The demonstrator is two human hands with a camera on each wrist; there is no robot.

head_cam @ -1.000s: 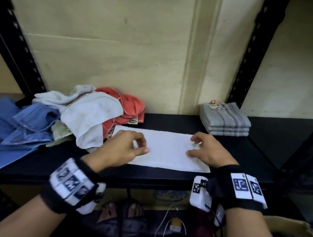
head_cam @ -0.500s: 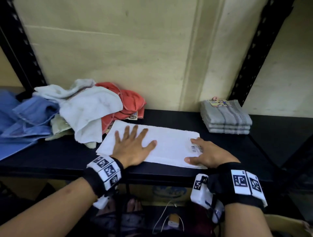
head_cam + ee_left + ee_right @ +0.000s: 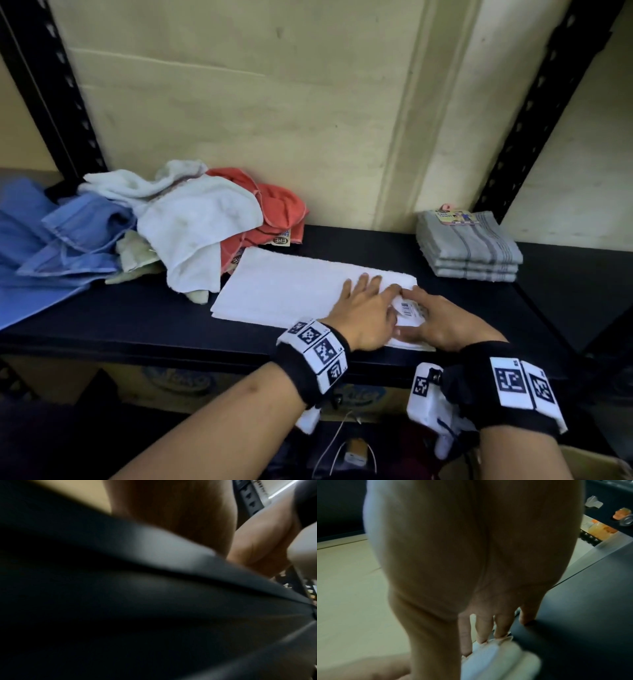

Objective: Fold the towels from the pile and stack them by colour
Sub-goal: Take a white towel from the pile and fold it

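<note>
The left hand point(image 3: 364, 308) lies flat, fingers spread, on the white towel point(image 3: 291, 287). The right hand point(image 3: 442, 322) presses the towel's 4 o'clock corner beside the tag point(image 3: 409, 308); its grip cannot be told. The pile point(image 3: 178, 226) sits at 10 o'clock.

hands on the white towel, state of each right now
Left hand: open, fingers flat on the white towel.
Right hand: rests on the towel's right end; grip cannot be told.

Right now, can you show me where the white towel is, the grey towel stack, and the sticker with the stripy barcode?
white towel point(image 3: 291, 284): head view, on its flat middle.
grey towel stack point(image 3: 469, 243): head view, on the top towel.
barcode tag point(image 3: 408, 307): head view, on its printed bars.
</note>
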